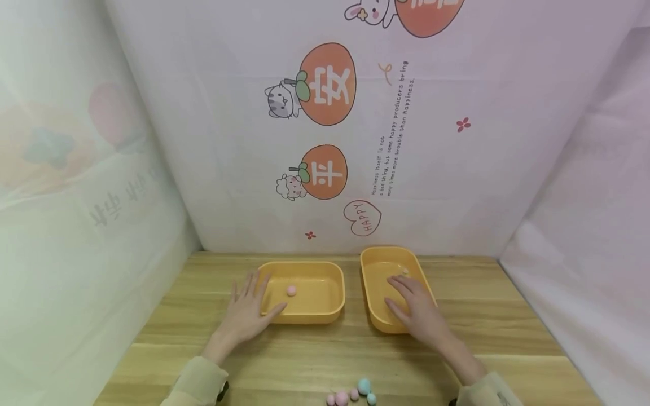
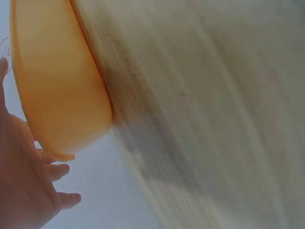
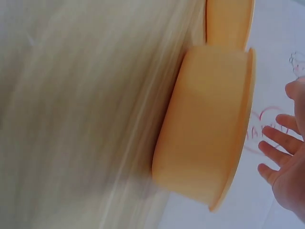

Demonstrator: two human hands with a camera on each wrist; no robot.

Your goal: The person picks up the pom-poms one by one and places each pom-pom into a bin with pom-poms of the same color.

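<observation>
My left hand is at the left end of a yellow plastic tray that lies crosswise, its fingers spread over the rim. Inside that tray rests a small pink ball. In the left wrist view the fingers reach past the tray's rim. Over a second yellow tray, which points away from me, hovers my right hand with loosely spread fingers and nothing in them. A tiny pale ball lies in it, just beyond the fingertips. The right wrist view has this tray's outer wall beside the hand.
Near the front edge of the view, several pink balls lie on the wooden table beside two light-blue balls. A white printed cloth rises behind the trays, and further white cloth hangs at both sides.
</observation>
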